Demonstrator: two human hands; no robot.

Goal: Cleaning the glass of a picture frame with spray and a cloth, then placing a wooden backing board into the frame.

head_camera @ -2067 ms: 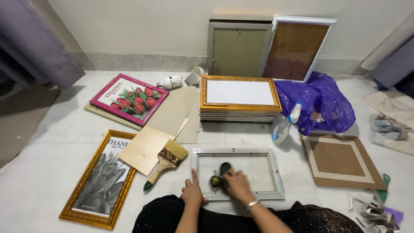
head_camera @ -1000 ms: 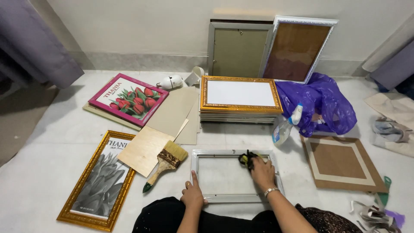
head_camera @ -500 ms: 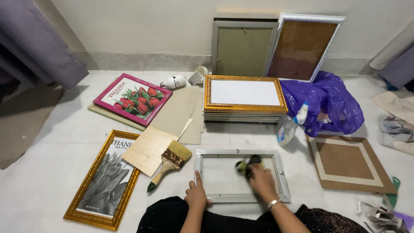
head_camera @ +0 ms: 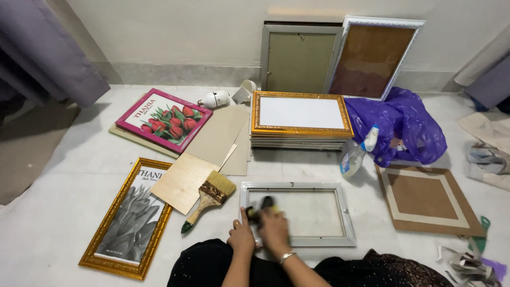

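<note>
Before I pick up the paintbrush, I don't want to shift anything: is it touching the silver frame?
Apart. The head view shows bare floor between the paintbrush bristles and the left edge of the silver frame; the brush lies partly on the thin wooden board instead.

The right hand (head_camera: pixel 274 229) is motion-blurred over the silver frame (head_camera: pixel 346 212), hiding what looks like a dark cloth (head_camera: pixel 259 207). Both forearms and the near-right scraps (head_camera: pixel 470 264) are cut off.

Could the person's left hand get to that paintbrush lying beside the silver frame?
Probably yes: the left hand rests at the silver frame's corner, and the paintbrush lies just beside it with only bare floor between.
</note>
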